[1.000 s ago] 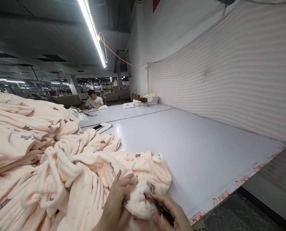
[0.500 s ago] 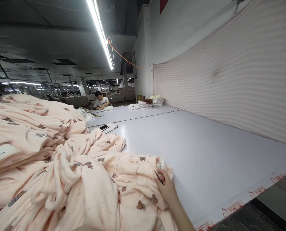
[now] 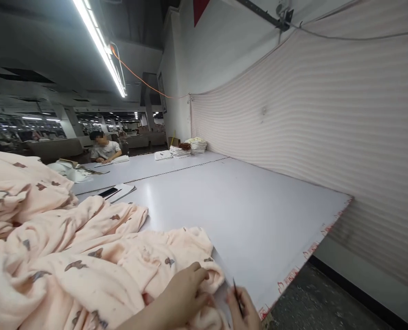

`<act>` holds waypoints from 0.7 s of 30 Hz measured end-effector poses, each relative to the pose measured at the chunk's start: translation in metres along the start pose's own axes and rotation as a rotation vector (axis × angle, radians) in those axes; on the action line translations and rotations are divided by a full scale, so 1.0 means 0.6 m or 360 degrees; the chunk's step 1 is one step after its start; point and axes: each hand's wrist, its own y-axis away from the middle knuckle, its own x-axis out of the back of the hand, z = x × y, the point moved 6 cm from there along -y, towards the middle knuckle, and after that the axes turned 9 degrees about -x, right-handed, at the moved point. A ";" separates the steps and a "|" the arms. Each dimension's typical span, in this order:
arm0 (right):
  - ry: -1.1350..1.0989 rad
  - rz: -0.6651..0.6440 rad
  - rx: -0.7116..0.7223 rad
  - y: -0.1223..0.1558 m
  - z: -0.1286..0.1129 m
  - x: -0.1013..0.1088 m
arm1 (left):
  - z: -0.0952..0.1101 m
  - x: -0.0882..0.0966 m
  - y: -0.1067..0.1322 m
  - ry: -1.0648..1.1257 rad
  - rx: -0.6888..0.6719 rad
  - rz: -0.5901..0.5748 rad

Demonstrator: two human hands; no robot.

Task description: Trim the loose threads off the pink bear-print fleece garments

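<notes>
Left hand (image 3: 186, 288) is pinching the pink fleece (image 3: 97, 256) at its near edge; right hand (image 3: 244, 312) is gripping thin snips (image 3: 237, 295), seemingly trimming threads; any cut needs it taut.

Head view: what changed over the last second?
The left hand, out of view half a second ago, is back on the pink fleece edge. The right hand drew back off the fleece toward the person, keeping the thin dark tool. Fleece stays on the table; the co-worker stays seated.
</notes>
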 end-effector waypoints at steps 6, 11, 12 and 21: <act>-0.0123 -0.0069 -0.0037 -0.048 -0.023 -0.035 | -0.005 -0.004 0.036 -0.0030 0.0020 0.0110; -0.0582 -0.0497 -0.0025 -0.011 -0.062 -0.087 | 0.007 0.058 0.021 0.0082 -0.0241 0.0317; -0.0703 -0.0584 -0.0070 -0.004 -0.072 -0.089 | 0.006 0.064 0.016 0.0182 -0.0235 0.0243; -0.0472 -0.0663 0.0010 0.034 -0.110 -0.086 | -0.016 0.069 0.028 0.0807 0.0141 0.0274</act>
